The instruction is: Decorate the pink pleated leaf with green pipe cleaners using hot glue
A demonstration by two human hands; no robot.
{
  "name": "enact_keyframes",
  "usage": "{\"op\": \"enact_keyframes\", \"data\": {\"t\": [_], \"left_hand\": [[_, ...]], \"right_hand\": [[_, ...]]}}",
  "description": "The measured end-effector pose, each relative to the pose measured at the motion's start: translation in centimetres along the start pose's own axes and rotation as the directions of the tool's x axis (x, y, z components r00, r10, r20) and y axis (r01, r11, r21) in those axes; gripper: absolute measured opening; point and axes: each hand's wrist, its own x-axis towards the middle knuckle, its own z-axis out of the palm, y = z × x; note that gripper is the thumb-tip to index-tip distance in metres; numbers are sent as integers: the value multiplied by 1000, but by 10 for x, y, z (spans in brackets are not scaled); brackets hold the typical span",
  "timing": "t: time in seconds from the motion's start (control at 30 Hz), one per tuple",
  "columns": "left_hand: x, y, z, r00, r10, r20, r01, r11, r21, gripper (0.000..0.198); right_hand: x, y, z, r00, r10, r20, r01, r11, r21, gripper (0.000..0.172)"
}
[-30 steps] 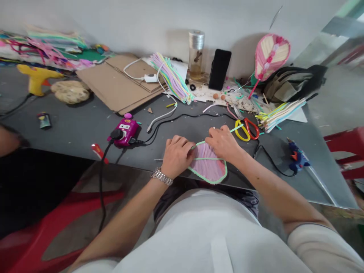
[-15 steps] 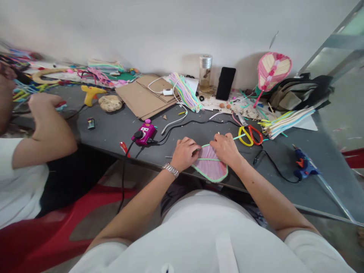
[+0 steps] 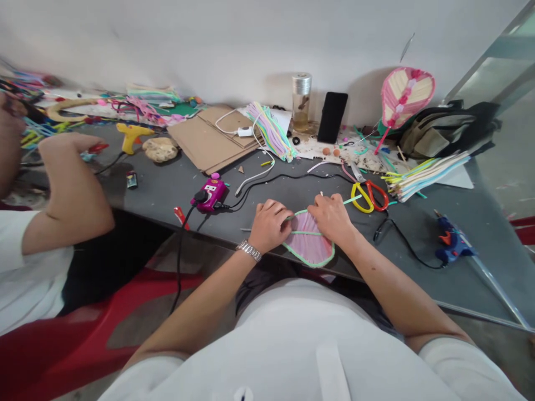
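Note:
A pink leaf-shaped fan (image 3: 311,249) made of pipe cleaners, edged in pale green with a green strip across it, lies at the table's front edge. My left hand (image 3: 271,225), a watch on its wrist, is closed on the fan's left side; a thin grey rod sticks out to its left. On the far right rim, my right hand (image 3: 331,216) pinches the fan's green edging. The free end of a green pipe cleaner (image 3: 352,199) runs out past that hand toward the scissors (image 3: 369,197) with one yellow and one red handle. Both hands' fingertips are partly hidden.
A blue glue gun (image 3: 453,239) lies right, a purple power socket (image 3: 210,195) left. Behind are cardboard (image 3: 209,139), pipe-cleaner bundles (image 3: 426,175), a bottle (image 3: 301,103), a phone (image 3: 332,117) and a finished pink fan (image 3: 406,97). A co-worker's arm (image 3: 75,189) rests at left, near a yellow glue gun (image 3: 132,136).
The camera view has shifted slightly. My hands keep almost the same hold on the fan, and the co-worker's hand at left has moved a little.

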Motion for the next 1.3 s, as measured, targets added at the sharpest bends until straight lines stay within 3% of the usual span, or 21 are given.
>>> {"op": "enact_keyframes", "data": {"t": [0.5, 0.67, 0.9, 1.3], "left_hand": [[0, -2, 0, 995, 89, -53, -90, 996, -20, 16], [-2, 0, -4, 989, 12, -145, -19, 999, -48, 16], [1, 1, -3, 998, 54, -19, -54, 999, 6, 18], [4, 2, -3, 997, 59, 43, -61, 997, 51, 17]], "right_hand": [[0, -3, 0, 1000, 18, 7, -18, 1000, -16, 26], [0, -1, 3, 1000, 12, -1, -12, 1000, -26, 24], [0, 0, 4, 1000, 5, -6, -5, 1000, -23, 25], [-1, -2, 3, 1000, 9, -19, -10, 1000, -28, 26]]}}
